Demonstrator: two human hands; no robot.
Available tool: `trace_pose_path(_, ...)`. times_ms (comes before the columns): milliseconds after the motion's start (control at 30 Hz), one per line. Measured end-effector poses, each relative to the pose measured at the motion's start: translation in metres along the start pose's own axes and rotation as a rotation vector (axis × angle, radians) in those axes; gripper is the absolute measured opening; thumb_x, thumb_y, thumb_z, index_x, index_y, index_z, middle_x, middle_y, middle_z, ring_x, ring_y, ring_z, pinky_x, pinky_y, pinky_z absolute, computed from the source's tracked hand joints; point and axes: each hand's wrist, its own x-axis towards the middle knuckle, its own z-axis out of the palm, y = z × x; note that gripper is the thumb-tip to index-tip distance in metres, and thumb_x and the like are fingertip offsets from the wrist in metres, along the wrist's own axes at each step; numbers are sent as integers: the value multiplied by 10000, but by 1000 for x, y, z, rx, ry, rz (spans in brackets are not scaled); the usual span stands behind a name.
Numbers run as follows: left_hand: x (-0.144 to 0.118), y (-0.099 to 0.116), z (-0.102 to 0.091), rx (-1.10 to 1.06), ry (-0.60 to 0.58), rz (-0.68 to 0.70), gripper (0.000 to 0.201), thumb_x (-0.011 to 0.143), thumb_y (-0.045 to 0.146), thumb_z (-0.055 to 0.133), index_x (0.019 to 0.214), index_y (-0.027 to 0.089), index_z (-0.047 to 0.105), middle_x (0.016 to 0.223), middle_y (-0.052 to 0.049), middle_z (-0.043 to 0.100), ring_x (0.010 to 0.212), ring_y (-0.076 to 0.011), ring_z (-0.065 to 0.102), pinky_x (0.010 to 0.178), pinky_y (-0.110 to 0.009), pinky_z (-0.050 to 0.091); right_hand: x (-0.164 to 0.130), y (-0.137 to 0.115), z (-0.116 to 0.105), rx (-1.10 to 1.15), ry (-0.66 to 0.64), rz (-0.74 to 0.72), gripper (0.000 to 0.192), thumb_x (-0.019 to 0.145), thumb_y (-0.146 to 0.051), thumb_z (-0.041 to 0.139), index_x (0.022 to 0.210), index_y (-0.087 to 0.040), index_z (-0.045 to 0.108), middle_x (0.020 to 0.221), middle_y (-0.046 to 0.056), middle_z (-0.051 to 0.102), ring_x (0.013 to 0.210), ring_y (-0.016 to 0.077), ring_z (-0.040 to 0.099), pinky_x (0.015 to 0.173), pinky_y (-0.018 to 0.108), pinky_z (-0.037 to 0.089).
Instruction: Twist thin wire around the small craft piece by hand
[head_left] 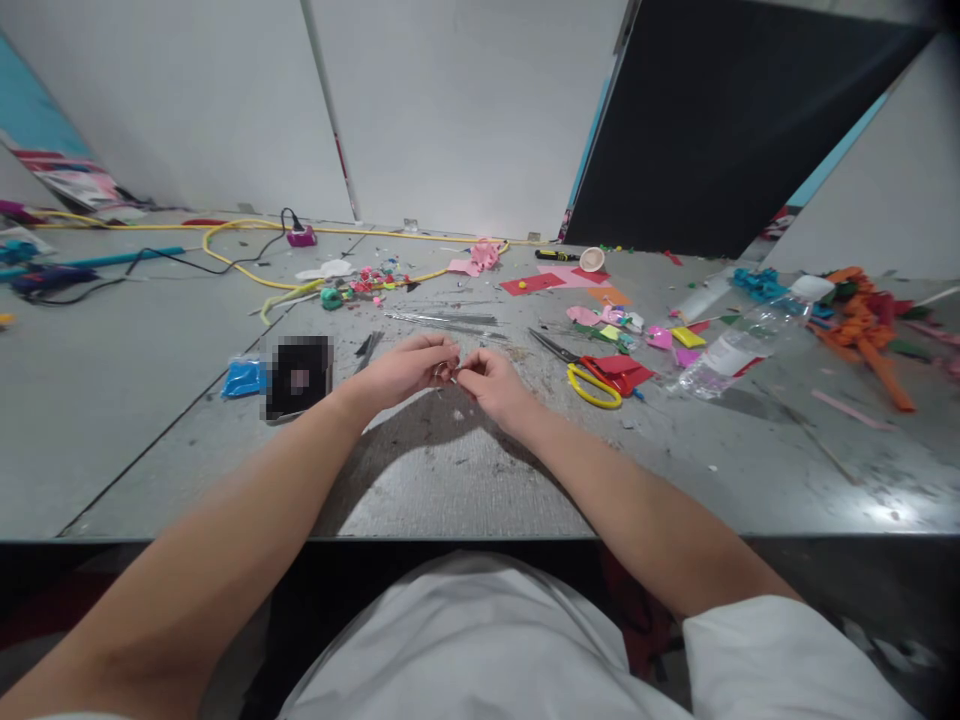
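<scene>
Two hands: they met over the table [645,490], fingertips close together.
Left hand: its fingers [439,350] were curled and pinched on a small piece [454,379].
Right hand [496,390]: thumb and forefinger gripped the same piece from the other side.
Small piece: it sat between the two sets of fingertips, mostly hidden and too small to identify.
Wires [442,320]: thin and silvery, they lay just beyond the hands.
Scissors [594,384]: yellow-handled, they lay right of the right hand, beside a red packet [624,373].
Bottle [727,355]: clear, farther right.
Blue packet [243,379]: left of the left hand.
</scene>
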Motion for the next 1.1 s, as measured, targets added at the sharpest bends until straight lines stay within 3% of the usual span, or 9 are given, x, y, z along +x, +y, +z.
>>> trace_pose_path(133, 3, -2, -1, -5, 55, -25, 418, 793, 498, 930, 745, 180, 663, 745, -15, 617, 700, -143, 585, 679, -304, 501, 3, 3, 0, 38, -1, -31, 209, 737, -329, 714, 813, -252, 536, 653, -77, 556, 572, 122, 476, 572, 290, 356)
trace_pose_path(400, 6, -3, -4, -26, 91, -37, 412, 774, 484, 930, 743, 170, 665, 743, -16, 627, 665, -132, 589, 659, -290, 513, 5, 7, -2, 147, -47, -104, 311, 746, -428, 800, 887, -253, 585, 758, -48, 621, 608, 125, 515, 582, 299, 398)
trace_pose_path(567, 7, -3, -4, -49, 152, 7, 375, 754, 447, 916, 738, 177, 656, 738, -7, 631, 652, -127, 590, 654, -284, 500, 3, 1, -4, 171, -58, -69, 321, 737, -461, 819, 879, -255, 619, 727, -46, 608, 601, 133, 506, 598, 318, 414)
trace_pose_path(867, 8, -4, -5, 12, 140, 16, 402, 737, 490, 910, 713, 188, 645, 711, 2, 610, 631, -126, 561, 646, -296, 491, 3, -2, -6, 153, -77, -21, 321, 710, -481, 830, 839, -252, 646, 691, -38, 590, 618, 144, 493, 619, 331, 401)
trace_pose_path(1100, 5, -1, -2, 63, 156, -9, 337, 778, 409, 880, 697, 185, 641, 695, 0, 607, 632, -117, 559, 638, -267, 472, 3, -1, -5, 136, -57, -35, 266, 716, -435, 806, 823, -249, 649, 678, -39, 581, 622, 146, 496, 630, 333, 413)
